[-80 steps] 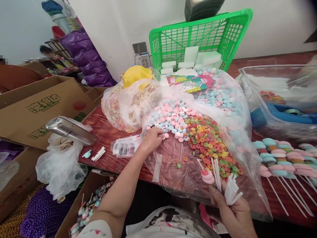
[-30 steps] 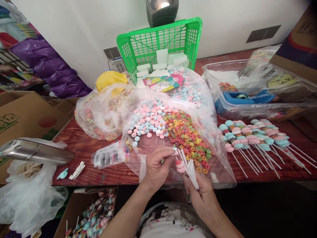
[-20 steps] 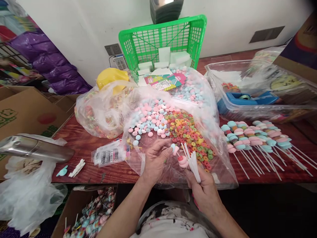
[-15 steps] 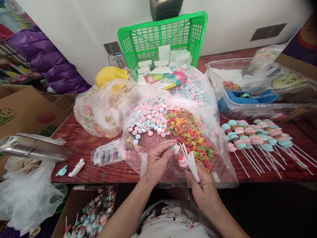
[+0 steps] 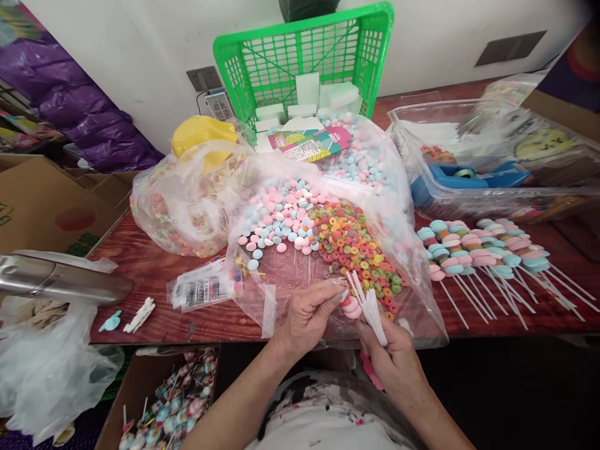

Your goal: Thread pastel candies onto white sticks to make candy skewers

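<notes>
My right hand [image 5: 391,347] is closed around a bundle of white sticks [image 5: 374,317]. Beside the bundle, at its fingertips, are pink round candies [image 5: 350,307] with a bit of red on top, apparently threaded on a stick. My left hand [image 5: 307,315] is pinched right above these candies, with a small light-blue candy [image 5: 345,293] between its fingertips, mostly hidden. Just beyond the hands, fruit-coloured ring candies [image 5: 356,240] and pink, blue and white round candies [image 5: 281,212] lie in heaps on a clear plastic bag [image 5: 300,269].
Finished candy skewers [image 5: 482,250] lie in a row at right, below a clear plastic bin [image 5: 497,200] with a blue tape dispenser [image 5: 478,176]. A green basket [image 5: 304,28] stands behind. At left are a steel flask [image 5: 65,281] and a bag of ring candies [image 5: 182,206]. An open carton [image 5: 117,400] sits below.
My left hand has brought the light-blue candy down onto the top of the pink candies, and its fingers now cover most of it. My right hand still grips the sticks.
</notes>
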The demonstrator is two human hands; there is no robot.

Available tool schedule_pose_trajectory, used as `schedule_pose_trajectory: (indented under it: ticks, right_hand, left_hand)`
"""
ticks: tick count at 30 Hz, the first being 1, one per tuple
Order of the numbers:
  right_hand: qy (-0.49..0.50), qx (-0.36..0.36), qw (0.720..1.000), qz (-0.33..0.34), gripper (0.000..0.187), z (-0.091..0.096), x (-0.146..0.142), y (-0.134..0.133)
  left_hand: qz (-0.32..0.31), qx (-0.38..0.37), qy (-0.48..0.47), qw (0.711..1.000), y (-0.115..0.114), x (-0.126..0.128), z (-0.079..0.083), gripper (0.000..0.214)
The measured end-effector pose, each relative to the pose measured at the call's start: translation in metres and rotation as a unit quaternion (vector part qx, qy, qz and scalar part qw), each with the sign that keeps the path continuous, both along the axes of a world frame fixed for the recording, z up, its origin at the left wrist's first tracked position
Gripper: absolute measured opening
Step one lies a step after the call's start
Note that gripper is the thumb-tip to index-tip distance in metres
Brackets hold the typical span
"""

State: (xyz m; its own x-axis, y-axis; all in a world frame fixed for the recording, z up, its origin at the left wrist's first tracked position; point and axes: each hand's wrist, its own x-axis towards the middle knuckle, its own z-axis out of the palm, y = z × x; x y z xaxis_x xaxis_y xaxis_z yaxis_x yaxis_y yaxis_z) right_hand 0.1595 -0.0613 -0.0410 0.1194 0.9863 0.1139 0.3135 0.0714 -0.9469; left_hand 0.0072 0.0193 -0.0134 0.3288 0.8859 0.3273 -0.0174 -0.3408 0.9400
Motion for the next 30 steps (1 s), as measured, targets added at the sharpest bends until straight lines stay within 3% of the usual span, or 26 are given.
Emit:
schedule_pose_trajectory:
  ticks: [5,8,13,17,22,24,27,29,30]
  right_hand:
    - [-0.013,0.022,0.999,-0.024,0.021,0.009,0.002,0.003]
    - [0.008,0.021,1.0,-0.01,0.029,0.014,0.001,0.003]
    - [0.116,-0.091,0.987,0.061,0.036,0.007,0.011,-0.002]
    - [0.185,-0.098,0.978,0.023,0.032,-0.005,0.012,-0.01]
    - [0.196,-0.084,0.977,-0.014,0.029,-0.007,0.011,-0.016]
    - [0.186,-0.086,0.978,-0.04,0.027,-0.005,0.02,-0.016]
    - [0.164,-0.063,0.978,-0.114,0.024,-0.001,0.041,-0.012]
    - [0.158,-0.045,0.975,-0.148,0.025,0.001,0.053,-0.009]
    - [0.157,-0.039,0.974,-0.157,0.027,0.001,0.055,-0.007]
  left_hand:
    - [-0.034,-0.032,0.008,0.999,-0.011,0.008,0.0,0.02]
    - [-0.012,-0.034,0.011,0.999,-0.013,0.011,-0.001,0.023]
    - [0.064,-0.031,0.025,0.997,-0.012,0.013,-0.003,0.023]
    - [-0.015,-0.013,0.039,0.999,-0.018,0.02,-0.004,0.021]
    - [-0.094,-0.045,0.064,0.992,-0.027,0.028,-0.001,0.022]
    - [-0.086,-0.064,0.059,0.993,-0.021,0.023,0.002,0.029]
    - [0.007,-0.071,0.09,0.993,0.005,0.009,0.004,0.037]
    - [0.063,-0.01,0.196,0.978,0.027,0.002,0.003,0.024]
    - [0.049,0.023,0.27,0.961,0.037,0.001,0.002,0.02]
